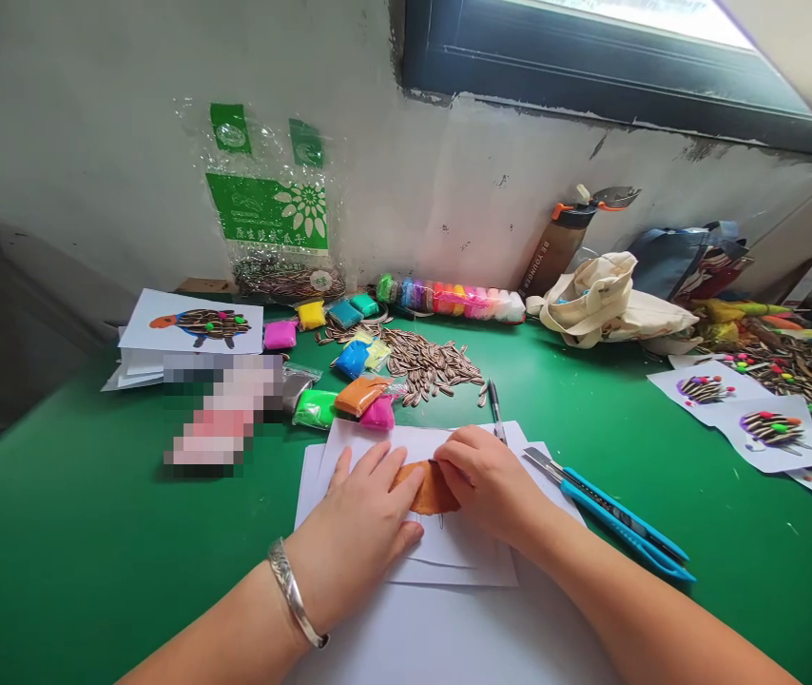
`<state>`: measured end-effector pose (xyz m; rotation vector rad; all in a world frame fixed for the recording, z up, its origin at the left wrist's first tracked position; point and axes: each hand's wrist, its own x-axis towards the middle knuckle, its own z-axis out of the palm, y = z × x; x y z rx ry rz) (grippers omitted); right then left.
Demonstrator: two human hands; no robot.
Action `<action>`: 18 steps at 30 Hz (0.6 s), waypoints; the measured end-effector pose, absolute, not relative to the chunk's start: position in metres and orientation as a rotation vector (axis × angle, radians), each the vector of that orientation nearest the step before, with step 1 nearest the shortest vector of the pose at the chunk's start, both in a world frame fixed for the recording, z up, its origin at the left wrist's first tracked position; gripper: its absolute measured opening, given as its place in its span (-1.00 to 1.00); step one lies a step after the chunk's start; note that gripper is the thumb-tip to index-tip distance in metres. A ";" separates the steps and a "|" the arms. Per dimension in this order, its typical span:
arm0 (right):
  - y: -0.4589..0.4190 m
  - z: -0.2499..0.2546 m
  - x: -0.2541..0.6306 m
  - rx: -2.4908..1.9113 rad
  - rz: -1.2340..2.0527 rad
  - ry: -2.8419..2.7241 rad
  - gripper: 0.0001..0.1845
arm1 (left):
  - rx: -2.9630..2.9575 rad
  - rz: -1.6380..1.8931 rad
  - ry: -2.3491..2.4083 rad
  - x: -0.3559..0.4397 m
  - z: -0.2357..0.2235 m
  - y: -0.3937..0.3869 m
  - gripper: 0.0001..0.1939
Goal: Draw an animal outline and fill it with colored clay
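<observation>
A flattened piece of orange clay [432,490] lies on a stack of white paper sheets [449,561] on the green table. My left hand [363,523], with a silver bracelet on the wrist, lies flat with fingers stretched out, its fingertips on the clay's left edge. My right hand [484,480] has its fingers curled down and pressed onto the clay's right and top edge. A pen [495,411] lies just beyond my right hand.
Two blue utility knives [616,518] lie right of the paper. Small colour clay packets [359,392] and a heap of sunflower seeds [427,363] sit behind. Finished seed pictures [763,423] lie far right, another [196,323] far left. A seed bag [274,219], bottle [563,238], cloth bag [606,300] line the wall.
</observation>
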<state>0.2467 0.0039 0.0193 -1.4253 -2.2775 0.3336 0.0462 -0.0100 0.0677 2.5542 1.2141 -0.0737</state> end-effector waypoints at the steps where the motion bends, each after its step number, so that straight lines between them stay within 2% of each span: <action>1: 0.004 0.019 0.247 -1.429 0.336 -2.268 -0.75 | 2.554 -0.074 1.215 0.046 0.068 -0.010 -0.60; 14: -0.007 0.016 0.256 -1.522 0.310 -2.118 -0.77 | 2.561 -0.067 1.223 0.047 0.066 -0.010 -0.62; 18: -0.011 0.011 0.252 -1.493 0.279 -2.107 -0.76 | 2.548 -0.077 1.233 0.048 0.066 -0.011 -0.53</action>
